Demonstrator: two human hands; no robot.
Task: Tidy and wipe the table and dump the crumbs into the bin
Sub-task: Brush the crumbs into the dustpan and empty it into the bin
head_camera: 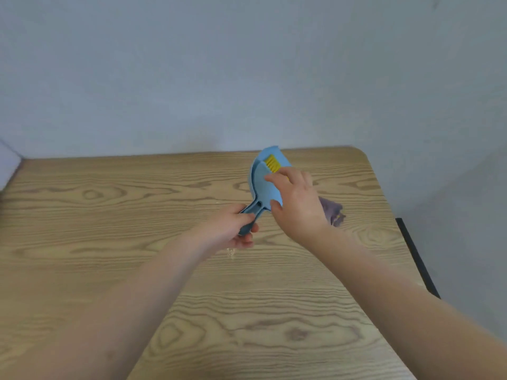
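A small light-blue dustpan (260, 182) with a brush nested in it, its yellow bristles (272, 163) showing near the top, is held tilted above the wooden table (109, 215). My left hand (233, 229) grips the dark-blue handle (251, 215) from below. My right hand (296, 204) closes its thumb and fingers round the pan's body from the right. A small heap of pale crumbs (231, 253) lies on the table just below my left hand. A purple cloth (333, 212) sits crumpled behind my right hand, partly hidden.
A pale wall runs behind the table's far edge. The table's rounded right corner (362, 154) drops off to a grey floor, where a dark strip (417, 256) runs along the right edge. A white object (8, 165) shows at the far left.
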